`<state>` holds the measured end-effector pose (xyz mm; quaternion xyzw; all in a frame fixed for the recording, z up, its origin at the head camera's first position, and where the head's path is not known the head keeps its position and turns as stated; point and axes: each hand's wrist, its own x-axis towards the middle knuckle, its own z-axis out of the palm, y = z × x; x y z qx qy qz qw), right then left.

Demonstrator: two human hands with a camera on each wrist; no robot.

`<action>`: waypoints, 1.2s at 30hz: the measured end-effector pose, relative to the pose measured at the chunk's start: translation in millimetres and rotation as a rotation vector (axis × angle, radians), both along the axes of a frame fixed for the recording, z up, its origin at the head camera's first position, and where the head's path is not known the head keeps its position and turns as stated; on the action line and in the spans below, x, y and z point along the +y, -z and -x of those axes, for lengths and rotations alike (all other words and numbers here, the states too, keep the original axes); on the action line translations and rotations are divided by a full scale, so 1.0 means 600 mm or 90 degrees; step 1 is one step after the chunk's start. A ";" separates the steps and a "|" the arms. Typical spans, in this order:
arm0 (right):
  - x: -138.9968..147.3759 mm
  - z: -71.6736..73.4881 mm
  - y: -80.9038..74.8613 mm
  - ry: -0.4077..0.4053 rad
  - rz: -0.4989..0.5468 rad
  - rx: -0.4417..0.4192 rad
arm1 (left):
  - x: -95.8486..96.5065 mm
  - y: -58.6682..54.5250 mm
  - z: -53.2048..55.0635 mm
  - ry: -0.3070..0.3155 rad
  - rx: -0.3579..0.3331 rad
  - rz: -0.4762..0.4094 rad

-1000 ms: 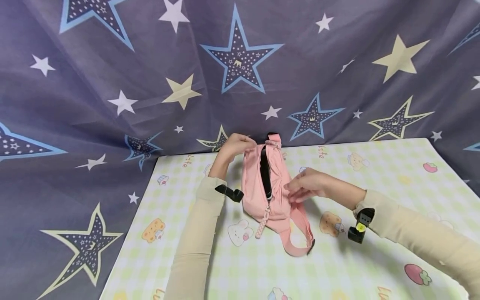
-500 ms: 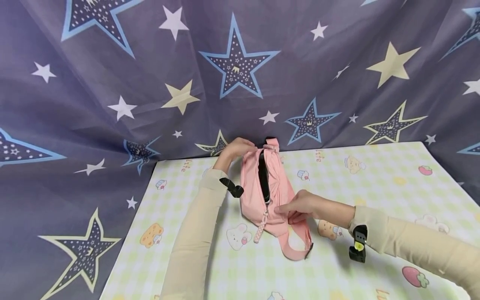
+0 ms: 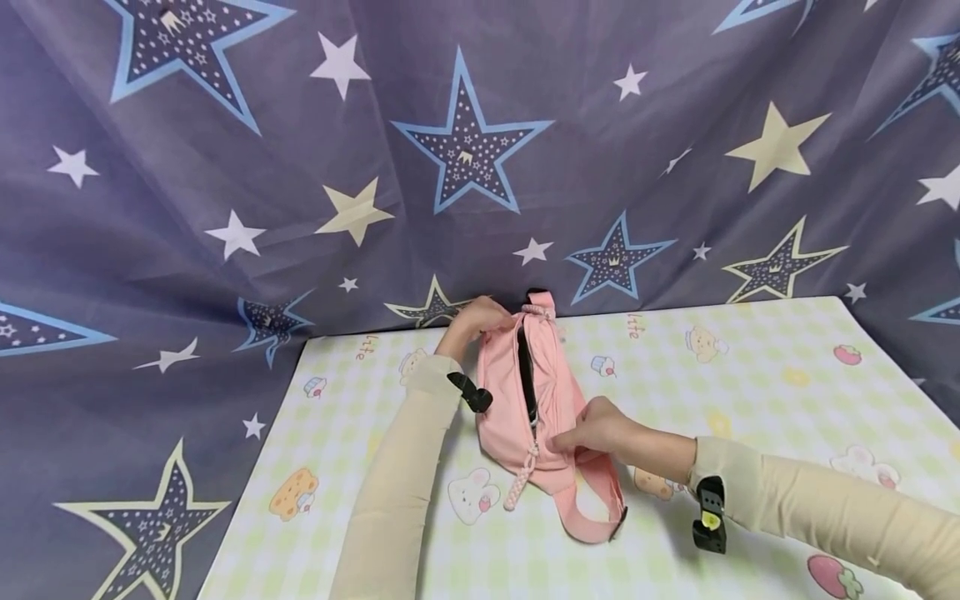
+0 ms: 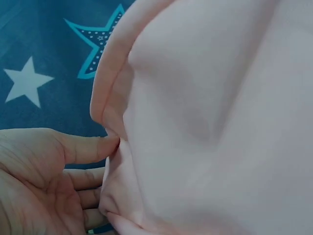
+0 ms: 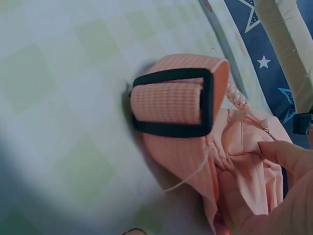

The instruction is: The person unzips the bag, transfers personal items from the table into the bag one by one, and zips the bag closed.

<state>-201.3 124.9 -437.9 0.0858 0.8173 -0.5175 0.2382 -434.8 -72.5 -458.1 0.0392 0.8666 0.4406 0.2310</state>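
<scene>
A pink waist bag (image 3: 498, 408) stands on the table near the back edge, its dark zip opening (image 3: 527, 375) partly spread. My left hand (image 3: 480, 318) pinches the bag's upper left edge. In the left wrist view, its thumb (image 4: 90, 148) presses into the fabric at the seam, the other fingers behind. My right hand (image 3: 603, 432) grips the lower right side, thumb on the front near the zip end. A braided zip pull (image 3: 519, 483) hangs at the bottom. The webbing strap (image 3: 588, 527) loops onto the table, with a black slide buckle (image 5: 208, 105) in the right wrist view.
The table (image 3: 750, 383) has a green-and-white checked cover with cartoon prints. Directly behind it hangs a dark star-patterned curtain (image 3: 645, 150), close to the bag's top. Black camera bands (image 3: 709, 512) sit on both wrists.
My right hand has slid down the bag's right side and now grips it near the lower corner. The zip opening looks narrower. The left hand stays at the upper edge.
</scene>
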 end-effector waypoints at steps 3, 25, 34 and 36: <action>-0.003 -0.001 0.004 0.012 -0.030 0.022 | 0.012 -0.038 -0.038 -0.038 0.009 0.026; 0.073 0.016 -0.005 -0.033 0.016 0.135 | -0.057 -0.049 -0.076 -0.112 0.013 -0.083; 0.151 0.099 -0.098 -0.087 -0.170 0.343 | -0.107 -0.080 -0.123 -0.098 -0.082 -0.199; 0.158 0.122 -0.112 -0.090 -0.224 0.394 | -0.106 -0.080 -0.132 -0.105 -0.088 -0.228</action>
